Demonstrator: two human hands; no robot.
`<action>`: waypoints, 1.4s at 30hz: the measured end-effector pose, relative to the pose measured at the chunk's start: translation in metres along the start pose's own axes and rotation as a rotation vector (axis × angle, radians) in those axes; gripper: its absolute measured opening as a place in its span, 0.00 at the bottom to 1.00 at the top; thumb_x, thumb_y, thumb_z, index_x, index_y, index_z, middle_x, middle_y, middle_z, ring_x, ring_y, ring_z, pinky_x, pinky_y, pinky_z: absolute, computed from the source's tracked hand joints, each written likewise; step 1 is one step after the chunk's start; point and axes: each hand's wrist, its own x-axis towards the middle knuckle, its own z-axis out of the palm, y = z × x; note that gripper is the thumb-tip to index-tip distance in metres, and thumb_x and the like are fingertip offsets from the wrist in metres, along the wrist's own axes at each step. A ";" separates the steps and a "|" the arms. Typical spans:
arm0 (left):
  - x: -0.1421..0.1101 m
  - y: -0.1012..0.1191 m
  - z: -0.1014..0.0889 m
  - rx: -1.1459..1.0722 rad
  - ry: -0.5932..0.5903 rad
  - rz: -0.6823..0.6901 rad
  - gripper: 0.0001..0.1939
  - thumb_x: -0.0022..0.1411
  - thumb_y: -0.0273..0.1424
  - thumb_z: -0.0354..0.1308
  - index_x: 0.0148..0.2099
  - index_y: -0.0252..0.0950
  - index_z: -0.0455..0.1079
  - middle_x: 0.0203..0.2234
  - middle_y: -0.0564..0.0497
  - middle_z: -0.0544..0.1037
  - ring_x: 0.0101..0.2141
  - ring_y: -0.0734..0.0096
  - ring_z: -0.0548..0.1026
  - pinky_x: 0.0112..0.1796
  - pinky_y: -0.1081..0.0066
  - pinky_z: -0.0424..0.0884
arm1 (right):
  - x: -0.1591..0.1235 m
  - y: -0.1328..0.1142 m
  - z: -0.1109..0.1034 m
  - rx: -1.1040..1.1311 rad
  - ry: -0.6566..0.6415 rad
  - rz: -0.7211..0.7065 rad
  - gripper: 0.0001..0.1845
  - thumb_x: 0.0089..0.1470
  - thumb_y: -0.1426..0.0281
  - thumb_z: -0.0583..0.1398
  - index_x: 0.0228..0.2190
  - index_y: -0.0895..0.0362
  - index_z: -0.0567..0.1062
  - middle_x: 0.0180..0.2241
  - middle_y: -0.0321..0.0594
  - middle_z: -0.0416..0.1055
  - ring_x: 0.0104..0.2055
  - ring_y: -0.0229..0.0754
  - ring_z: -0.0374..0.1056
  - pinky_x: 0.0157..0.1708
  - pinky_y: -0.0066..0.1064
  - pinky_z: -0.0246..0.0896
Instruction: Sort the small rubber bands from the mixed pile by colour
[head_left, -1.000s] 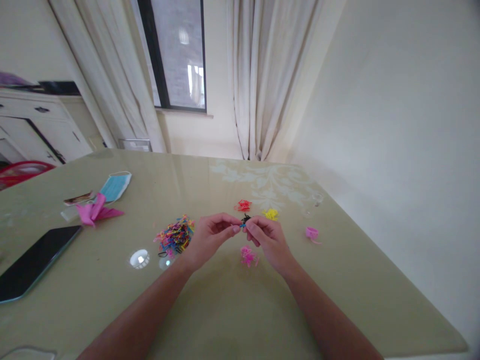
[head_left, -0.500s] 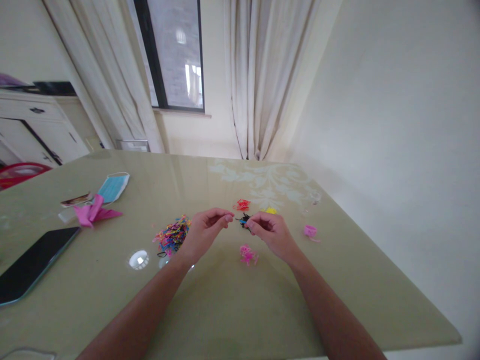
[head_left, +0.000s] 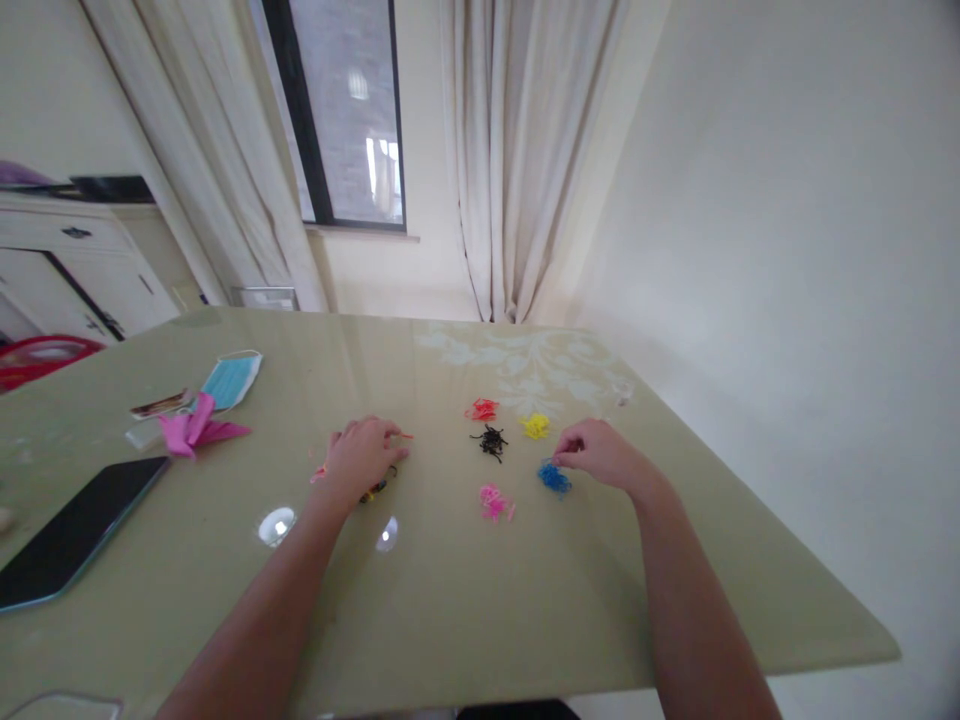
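My left hand (head_left: 364,458) lies palm down over a mixed pile of small coloured rubber bands (head_left: 375,490), most of it hidden beneath. Its thumb and forefinger are apart, with an orange-red band near their tips. At the blue rubber band pile (head_left: 553,478), my right hand (head_left: 596,453) has its fingertips pinched on a blue band at the upper edge. Between the hands are black bands (head_left: 491,441), red bands (head_left: 482,409) and pink bands (head_left: 495,502). Yellow bands (head_left: 535,426) sit just beyond the blue ones.
On the left of the glossy table (head_left: 465,620) lie a dark phone (head_left: 79,530), a pink folded paper shape (head_left: 199,428) and a blue face mask (head_left: 231,381). A small clear object (head_left: 622,392) is near the right edge, with a wall (head_left: 787,250) beyond.
My right hand has moved right with a blue band from beside the black pile to the blue pile. My left hand has gone left and down over the mixed pile, its fingers loosening.
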 end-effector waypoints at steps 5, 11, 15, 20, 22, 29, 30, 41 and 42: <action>0.004 -0.001 0.004 -0.013 0.005 0.001 0.09 0.62 0.35 0.63 0.43 0.44 0.83 0.40 0.41 0.85 0.45 0.46 0.79 0.48 0.51 0.68 | 0.001 0.010 0.001 0.041 -0.068 0.062 0.06 0.44 0.67 0.70 0.21 0.56 0.85 0.20 0.40 0.79 0.24 0.42 0.71 0.26 0.31 0.59; 0.006 0.008 0.005 -0.020 0.020 0.032 0.08 0.65 0.31 0.60 0.38 0.41 0.81 0.41 0.40 0.83 0.48 0.44 0.76 0.50 0.49 0.65 | 0.004 0.014 0.001 -0.010 -0.003 0.080 0.07 0.45 0.66 0.71 0.21 0.56 0.85 0.22 0.41 0.80 0.25 0.43 0.72 0.27 0.31 0.59; 0.006 0.019 0.004 -0.071 0.032 0.116 0.09 0.66 0.29 0.57 0.38 0.38 0.79 0.43 0.39 0.81 0.50 0.45 0.74 0.50 0.52 0.65 | 0.010 -0.004 0.012 -0.020 0.194 -0.055 0.12 0.52 0.62 0.69 0.24 0.56 0.85 0.22 0.40 0.78 0.25 0.41 0.68 0.27 0.31 0.57; -0.005 0.048 -0.003 -0.350 0.069 0.307 0.09 0.72 0.33 0.55 0.43 0.39 0.77 0.37 0.47 0.82 0.38 0.62 0.77 0.43 0.67 0.70 | 0.010 -0.053 0.042 0.221 0.244 -0.285 0.14 0.60 0.58 0.67 0.32 0.56 0.85 0.24 0.36 0.75 0.23 0.37 0.61 0.26 0.29 0.53; -0.015 0.061 -0.008 -0.546 0.161 0.394 0.08 0.71 0.35 0.58 0.42 0.39 0.77 0.34 0.49 0.81 0.34 0.65 0.76 0.39 0.69 0.70 | 0.005 -0.070 0.054 0.341 0.269 -0.332 0.14 0.58 0.57 0.68 0.37 0.55 0.85 0.24 0.35 0.74 0.23 0.36 0.59 0.25 0.28 0.53; -0.038 0.082 -0.013 -0.746 0.200 0.576 0.04 0.70 0.30 0.62 0.42 0.39 0.79 0.32 0.51 0.81 0.33 0.69 0.76 0.37 0.72 0.70 | -0.008 -0.093 0.071 0.502 0.393 -0.446 0.11 0.60 0.60 0.69 0.38 0.55 0.85 0.24 0.34 0.70 0.23 0.35 0.58 0.25 0.28 0.53; -0.038 0.082 -0.013 -0.751 0.196 0.582 0.04 0.70 0.30 0.62 0.42 0.39 0.79 0.32 0.52 0.81 0.34 0.70 0.76 0.37 0.72 0.70 | -0.008 -0.094 0.071 0.513 0.396 -0.447 0.11 0.60 0.61 0.68 0.39 0.55 0.84 0.24 0.33 0.70 0.23 0.34 0.58 0.25 0.28 0.53; -0.041 0.085 -0.015 -0.792 0.232 0.640 0.05 0.67 0.29 0.66 0.45 0.40 0.81 0.34 0.51 0.83 0.34 0.71 0.77 0.36 0.73 0.73 | -0.015 -0.099 0.065 0.555 0.435 -0.457 0.07 0.61 0.66 0.68 0.32 0.56 0.84 0.24 0.34 0.71 0.24 0.35 0.59 0.25 0.28 0.53; -0.041 0.085 -0.016 -0.801 0.237 0.649 0.05 0.66 0.29 0.67 0.45 0.40 0.81 0.34 0.51 0.83 0.34 0.71 0.77 0.37 0.72 0.73 | -0.015 -0.100 0.065 0.559 0.441 -0.456 0.07 0.61 0.66 0.67 0.32 0.56 0.84 0.24 0.34 0.71 0.24 0.35 0.59 0.25 0.28 0.53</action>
